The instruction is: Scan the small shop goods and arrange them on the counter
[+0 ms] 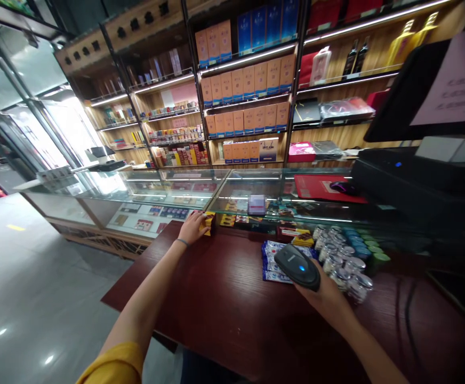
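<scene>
My right hand [330,296] is wrapped round a black barcode scanner [295,265], which shows a lit blue light on top. The scanner hangs over blue-and-white packets [271,261] lying on the dark red-brown wooden counter [216,298]. At the counter's far left edge, my left hand [191,228] is closed on a small stack of yellow packets [208,221], partly covering it. Several small lidded jars [342,258] stand in rows just right of the scanner. More yellow packets [303,239] lie behind the blue-and-white ones.
A glass display case [168,186] borders the counter's far side. On its top are a red mat [316,189] and a mouse [342,188]. A dark monitor [408,90] rises at right, near a phone-like slab [456,293]. Shelves of orange boxes [248,80] line the back wall.
</scene>
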Demonstrator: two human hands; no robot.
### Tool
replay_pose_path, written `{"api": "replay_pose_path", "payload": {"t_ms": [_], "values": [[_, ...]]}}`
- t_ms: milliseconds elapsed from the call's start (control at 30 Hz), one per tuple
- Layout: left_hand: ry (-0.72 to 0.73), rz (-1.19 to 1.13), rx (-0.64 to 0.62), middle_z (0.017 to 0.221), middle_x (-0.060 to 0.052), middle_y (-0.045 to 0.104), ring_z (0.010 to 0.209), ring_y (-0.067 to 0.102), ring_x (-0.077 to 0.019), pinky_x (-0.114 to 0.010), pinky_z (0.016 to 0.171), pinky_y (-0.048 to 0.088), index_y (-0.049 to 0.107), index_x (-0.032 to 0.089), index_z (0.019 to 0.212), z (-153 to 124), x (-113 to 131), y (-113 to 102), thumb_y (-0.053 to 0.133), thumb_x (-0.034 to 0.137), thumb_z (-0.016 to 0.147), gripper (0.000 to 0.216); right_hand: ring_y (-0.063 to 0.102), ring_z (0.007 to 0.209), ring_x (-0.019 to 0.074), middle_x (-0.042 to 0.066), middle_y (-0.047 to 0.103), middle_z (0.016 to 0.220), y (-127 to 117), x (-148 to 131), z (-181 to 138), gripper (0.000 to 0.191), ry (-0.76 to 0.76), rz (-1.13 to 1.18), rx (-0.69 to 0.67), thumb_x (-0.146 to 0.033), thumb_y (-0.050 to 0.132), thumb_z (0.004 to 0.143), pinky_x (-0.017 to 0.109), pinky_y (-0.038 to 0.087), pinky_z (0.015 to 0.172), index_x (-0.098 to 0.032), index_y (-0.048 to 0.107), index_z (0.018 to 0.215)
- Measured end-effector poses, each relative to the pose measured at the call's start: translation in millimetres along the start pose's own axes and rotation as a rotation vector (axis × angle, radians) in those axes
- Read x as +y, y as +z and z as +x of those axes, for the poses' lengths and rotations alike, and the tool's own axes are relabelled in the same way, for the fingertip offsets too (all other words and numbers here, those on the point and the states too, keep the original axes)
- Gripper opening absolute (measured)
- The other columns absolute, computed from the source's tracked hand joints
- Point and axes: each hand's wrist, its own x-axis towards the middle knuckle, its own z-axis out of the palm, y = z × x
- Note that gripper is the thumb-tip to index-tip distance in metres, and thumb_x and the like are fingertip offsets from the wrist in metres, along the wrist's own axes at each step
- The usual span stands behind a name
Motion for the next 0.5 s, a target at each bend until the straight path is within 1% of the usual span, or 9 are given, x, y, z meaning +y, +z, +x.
{"api": "replay_pose_path", "payload": {"t_ms": [133,267,333,400,500], "values": [[-0.031,-0.04,0.085,0.142,-0.013,0.062,0.136,0.055,-0.0296,-0.047,0.118,0.042,0.064,0.024,0.13,2.6,21.3,2.7,0.07,0.035,0.091,0.04,0.073,0.09,0.0284,0.005,0.077,0.097,-12.9,-8.6,4.1,0.038,0.022,0.037,0.085,-0.043,0.071,0.083,0.038,0.058,0.077,-0.023,0.062,0.115],[-0.002,-0.101,0.169,0.145,-0.013,0.06,0.141,0.051,-0.0313,-0.049,0.119,0.042,0.064,0.023,0.128,13.2,57.4,8.7,0.066,0.037,0.094,0.038,0.073,0.086,0.0298,0.008,0.076,0.092,-24.8,-12.6,6.0,0.049,0.013,0.076,0.193,-0.046,0.075,0.079,0.037,0.059,0.067,-0.021,0.062,0.119],[0.023,-0.144,0.205,0.145,-0.013,0.06,0.142,0.05,-0.0309,-0.049,0.119,0.042,0.065,0.022,0.128,20.5,78.7,12.2,0.064,0.038,0.095,0.036,0.073,0.086,0.0295,0.008,0.076,0.092,-29.5,-14.2,6.2,0.054,0.016,0.103,0.238,-0.048,0.075,0.079,0.037,0.058,0.066,-0.021,0.061,0.124],[0.043,-0.193,0.227,0.143,-0.013,0.061,0.142,0.051,-0.0296,-0.048,0.118,0.043,0.066,0.023,0.126,28.3,100.6,16.4,0.062,0.037,0.097,0.033,0.072,0.079,0.0278,0.006,0.075,0.086,-33.9,-15.2,6.4,0.057,0.032,0.116,0.261,-0.049,0.075,0.079,0.036,0.057,0.063,-0.021,0.06,0.126],[0.08,-0.265,0.239,0.139,-0.012,0.063,0.137,0.055,-0.0276,-0.047,0.117,0.045,0.067,0.024,0.122,39.8,133.5,25.2,0.06,0.037,0.098,0.028,0.066,0.06,0.0225,0.002,0.071,0.072,-41.3,-14.3,7.0,0.058,0.048,0.125,0.286,-0.051,0.076,0.079,0.035,0.054,0.057,-0.02,0.06,0.125]]}}
